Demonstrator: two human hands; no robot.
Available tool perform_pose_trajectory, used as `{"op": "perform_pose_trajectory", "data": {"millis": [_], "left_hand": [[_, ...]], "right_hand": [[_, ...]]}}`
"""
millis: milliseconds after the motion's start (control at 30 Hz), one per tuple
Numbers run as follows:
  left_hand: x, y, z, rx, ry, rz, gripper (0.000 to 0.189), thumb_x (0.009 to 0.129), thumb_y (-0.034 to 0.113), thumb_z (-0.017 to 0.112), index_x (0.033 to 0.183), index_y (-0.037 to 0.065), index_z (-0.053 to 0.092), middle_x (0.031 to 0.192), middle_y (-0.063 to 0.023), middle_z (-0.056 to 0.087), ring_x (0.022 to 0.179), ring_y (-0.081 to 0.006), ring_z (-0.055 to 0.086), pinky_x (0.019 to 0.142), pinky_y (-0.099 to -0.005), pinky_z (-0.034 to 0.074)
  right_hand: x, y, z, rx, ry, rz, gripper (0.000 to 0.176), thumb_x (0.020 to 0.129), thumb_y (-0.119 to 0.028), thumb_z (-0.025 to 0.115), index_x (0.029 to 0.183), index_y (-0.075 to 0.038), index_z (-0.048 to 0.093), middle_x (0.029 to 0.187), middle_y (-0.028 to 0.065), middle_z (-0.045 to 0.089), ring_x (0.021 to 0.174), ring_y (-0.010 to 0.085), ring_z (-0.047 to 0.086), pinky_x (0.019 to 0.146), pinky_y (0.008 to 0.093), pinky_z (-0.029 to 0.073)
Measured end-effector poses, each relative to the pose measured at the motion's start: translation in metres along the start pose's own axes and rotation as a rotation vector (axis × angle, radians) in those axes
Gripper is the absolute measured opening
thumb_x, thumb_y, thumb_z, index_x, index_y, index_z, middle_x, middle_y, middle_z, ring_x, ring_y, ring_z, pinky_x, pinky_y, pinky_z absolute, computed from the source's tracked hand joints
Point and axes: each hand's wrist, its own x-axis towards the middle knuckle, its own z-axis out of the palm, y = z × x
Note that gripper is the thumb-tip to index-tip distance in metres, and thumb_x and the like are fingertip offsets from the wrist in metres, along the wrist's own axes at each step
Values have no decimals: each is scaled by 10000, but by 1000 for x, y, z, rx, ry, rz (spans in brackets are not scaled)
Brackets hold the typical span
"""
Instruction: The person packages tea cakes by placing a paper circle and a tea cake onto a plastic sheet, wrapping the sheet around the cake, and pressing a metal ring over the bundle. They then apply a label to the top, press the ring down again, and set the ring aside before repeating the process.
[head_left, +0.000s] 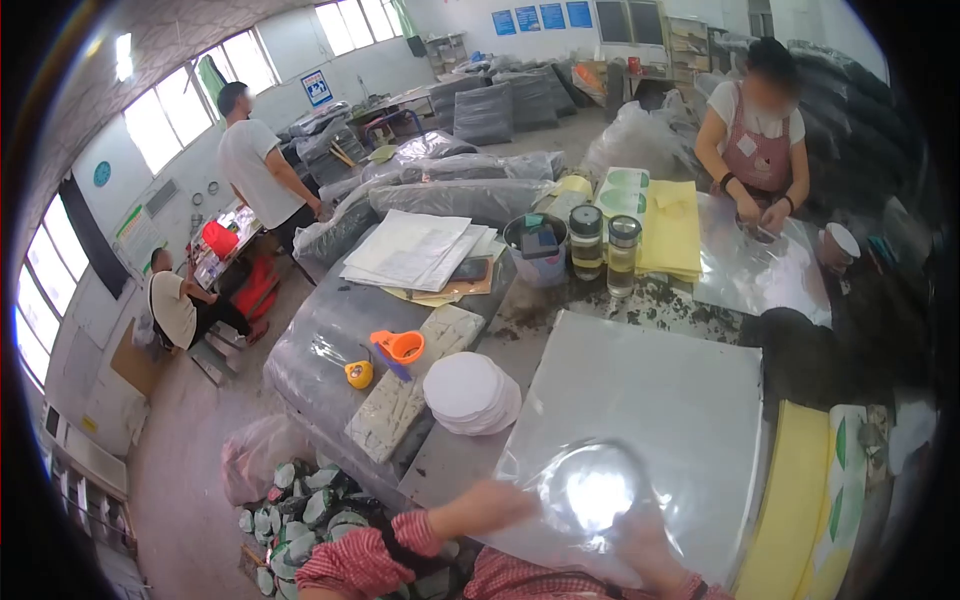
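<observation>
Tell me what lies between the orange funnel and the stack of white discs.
A long pale slab lies between the orange funnel and the white discs; the head view shows it.

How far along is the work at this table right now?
Looks done: a heap of wrapped round pieces on the floor. In hand: the left hand and right hand, both blurred, are at a clear film bulging over something round on the silvery sheet. Left, seemingly: the stack of white discs and the yellow sheets lie untouched.
</observation>
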Motion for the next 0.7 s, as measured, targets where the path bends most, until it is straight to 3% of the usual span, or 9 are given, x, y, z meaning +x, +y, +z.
{"op": "perform_pose_trajectory", "data": {"millis": [67, 167, 267, 333, 400, 500, 567, 633, 700], "left_hand": [[6, 13, 17, 49, -382, -162, 253, 965, 188, 608, 1211, 154, 657, 1019, -97, 704, 901, -308, 675, 769, -411, 540], [21, -14, 24, 68, -353, -208, 352, 941, 238, 646, 1270, 119, 619, 1156, -138, 670, 1039, -345, 641, 887, -437, 515], [37, -44, -16, 315, 452, -328, 504, 918, 289, 653, 1270, -58, 559, 1361, -269, 549, 1292, -434, 495, 1094, -504, 385], [32, -83, -19, 539, 478, -618, 659, 905, 231, 671, 1431, -93, 442, 1465, -298, 467, 1380, -431, 431, 1156, -490, 332], [18, -116, -5, 648, 451, -507, 507, 894, 132, 657, 1337, -84, 538, 1414, -289, 525, 1306, -403, 529, 1035, -464, 468], [25, -111, -11, 778, 486, -368, 370, 873, 100, 662, 1209, -49, 617, 1232, -239, 663, 1086, -364, 676, 813, -432, 561], [27, -105, -12, 773, 559, -339, 274, 859, 110, 680, 1110, 2, 667, 1080, -180, 733, 856, -329, 733, 664, -397, 567], [30, -95, -22, 710, 507, -403, 266, 848, 115, 689, 1098, 23, 679, 1070, -179, 734, 837, -326, 731, 661, -390, 566], [26, -84, -33, 653, 452, -474, 258, 838, 120, 697, 1085, 44, 691, 1061, -178, 734, 819, -323, 728, 657, -383, 566]], "right_hand": [[12, 0, -15, 10, 190, 215, 459, 708, -177, 853, 1048, 22, 618, 1065, 185, 576, 961, 279, 607, 910, 401, 528], [9, 20, -1, -9, 364, 142, 543, 769, -255, 829, 1188, 4, 601, 1253, 225, 540, 1128, 319, 563, 1001, 433, 472], [-64, 9, -3, 126, 111, 261, 549, 844, -295, 749, 1294, -26, 589, 1360, 234, 543, 1265, 380, 503, 1023, 478, 441], [-127, -1, -10, -107, -72, 302, 474, 874, -231, 709, 1303, -53, 615, 1308, 177, 614, 1291, 344, 539, 991, 443, 494], [-148, -22, -37, 616, -83, 328, 279, 883, -141, 727, 1135, -20, 723, 1265, 187, 671, 1220, 328, 612, 1015, 405, 482], [-93, -1, -128, -233, 4, -141, 276, 863, -159, 725, 1129, -90, 725, 1026, 69, 743, 877, 265, 734, 599, 305, 588], [-27, 56, -173, -428, 224, 18, 417, 825, -134, 718, 1232, -61, 667, 1084, 124, 716, 932, 315, 709, 764, 395, 591], [37, 142, -213, -675, 384, 106, 651, 812, -161, 703, 1416, -34, 497, 1387, 235, 532, 1300, 407, 502, 1079, 503, 423], [68, 215, -233, -931, 335, 370, 667, 849, -199, 702, 1462, -81, 468, 1481, 222, 462, 1386, 412, 417, 1155, 563, 315]]}}
